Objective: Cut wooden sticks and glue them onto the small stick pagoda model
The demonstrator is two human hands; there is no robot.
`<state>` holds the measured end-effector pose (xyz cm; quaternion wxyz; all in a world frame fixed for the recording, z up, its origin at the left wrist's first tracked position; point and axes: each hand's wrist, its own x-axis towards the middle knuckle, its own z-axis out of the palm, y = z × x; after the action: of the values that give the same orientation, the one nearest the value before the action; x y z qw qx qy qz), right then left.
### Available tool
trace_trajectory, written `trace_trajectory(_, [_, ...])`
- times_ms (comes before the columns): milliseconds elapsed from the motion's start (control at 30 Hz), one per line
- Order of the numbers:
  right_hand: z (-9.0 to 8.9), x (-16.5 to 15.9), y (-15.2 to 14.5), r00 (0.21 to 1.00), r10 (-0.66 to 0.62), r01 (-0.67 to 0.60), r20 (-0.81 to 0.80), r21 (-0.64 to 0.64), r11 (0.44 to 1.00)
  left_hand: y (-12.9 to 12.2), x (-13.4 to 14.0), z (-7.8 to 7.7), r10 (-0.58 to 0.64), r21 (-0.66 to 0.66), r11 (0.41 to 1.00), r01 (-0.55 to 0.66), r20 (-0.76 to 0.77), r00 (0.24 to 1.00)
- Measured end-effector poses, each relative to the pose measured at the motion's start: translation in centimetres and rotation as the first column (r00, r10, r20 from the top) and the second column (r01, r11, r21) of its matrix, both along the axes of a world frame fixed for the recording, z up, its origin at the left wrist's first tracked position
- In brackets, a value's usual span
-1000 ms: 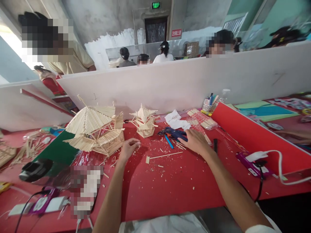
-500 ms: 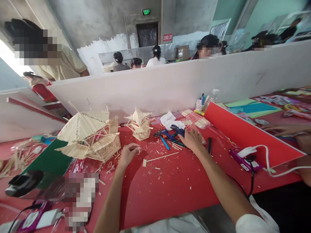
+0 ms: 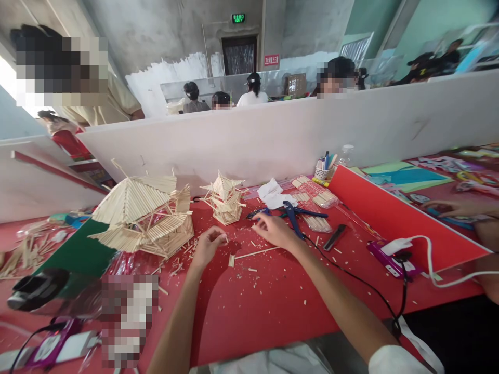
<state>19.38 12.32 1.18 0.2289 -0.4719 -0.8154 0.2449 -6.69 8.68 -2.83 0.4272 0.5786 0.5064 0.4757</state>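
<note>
My left hand [image 3: 209,245] is closed in a pinch on a short wooden stick [image 3: 226,238], of which only the pale end shows. To its right, my right hand [image 3: 276,230] hovers over the tools, fingers curved and a little apart; I see nothing held in them. Just beyond those fingertips lies a dark blue tool [image 3: 259,213], partly hidden. Blue pliers [image 3: 293,217] rest behind the right hand. Between the hands and nearer me are a small bundle of stick pieces [image 3: 232,260] and a long thin stick [image 3: 253,254].
A large stick pavilion [image 3: 136,208] stands at the left, a smaller stick pagoda [image 3: 224,200] behind my hands. Crumpled tissue [image 3: 273,193], packs of sticks [image 3: 317,195], a black cutter [image 3: 334,237] and a slanted red board [image 3: 390,218] lie rightward. Cables cross the right side.
My right hand has left the pliers and moved left, towards my left hand. The pliers and the black cutter have turned and shifted. My left hand keeps its pinch and has hardly moved.
</note>
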Motion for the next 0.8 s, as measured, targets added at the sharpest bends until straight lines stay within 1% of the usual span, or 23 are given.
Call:
trace_trajectory(33, [-0.1, -1.5, -0.6, 0.992, 0.068, -0.076, -0.11, -0.066, 0.995, 0.0, 0.1, 0.0, 0.008, 0.016, 1.0, -0.008, -0.004, 1.0])
trace_trajectory(67, [-0.4, -2.9, -1.1, 0.972, 0.125, -0.148, -0.2, -0.101, 0.984, -0.1, 0.2, 0.0, 0.018, 0.037, 0.999, -0.017, -0.011, 1.0])
trace_trajectory(133, [-1.1, -5.4, -2.1, 0.922, 0.153, -0.215, -0.355, -0.141, 0.966, -0.2, 0.4, 0.1, 0.033, 0.086, 0.996, -0.03, -0.028, 0.999])
trace_trajectory(167, [-1.6, -6.4, -2.4, 0.902, 0.146, -0.224, -0.406, -0.153, 0.962, -0.2, 0.5, 0.2, 0.04, 0.109, 0.993, -0.036, -0.037, 0.999])
trace_trajectory(233, [-2.5, -7.5, -2.7, 0.85, 0.092, -0.221, -0.519, -0.193, 0.956, -0.4, 0.7, 0.4, 0.045, 0.132, 0.991, -0.038, -0.048, 0.998])
trace_trajectory(333, [-3.7, -7.7, -2.5, 0.756, 0.012, -0.283, -0.654, -0.311, 0.907, -0.5, 1.1, 0.6, 0.021, 0.117, 0.993, -0.014, -0.062, 0.998])
trace_trajectory(400, [-4.3, -7.4, -2.3, 0.718, -0.031, -0.318, -0.695, -0.368, 0.873, -0.6, 1.3, 0.7, -0.006, 0.108, 0.994, 0.013, -0.072, 0.997])
trace_trajectory(500, [-4.9, -6.9, -2.2, 0.703, -0.032, -0.353, -0.71, -0.388, 0.851, -0.6, 1.4, 0.7, -0.035, 0.121, 0.992, 0.046, -0.093, 0.995])
trace_trajectory(600, [-5.1, -6.7, -2.2, 0.699, -0.014, -0.365, -0.715, -0.373, 0.853, -0.7, 1.3, 0.4, -0.034, 0.177, 0.982, 0.066, -0.177, 0.984])
trace_trajectory(700, [-5.1, -6.7, -2.3, 0.698, -0.004, -0.357, -0.716, -0.353, 0.865, -0.8, 1.0, 0.2, -0.017, 0.246, 0.964, 0.097, -0.306, 0.952])
trace_trajectory(800, [-4.9, -6.6, -2.5, 0.707, 0.007, -0.354, -0.708, -0.345, 0.869, -0.9, 0.9, 0.2, -0.016, 0.289, 0.947, 0.137, -0.383, 0.924])
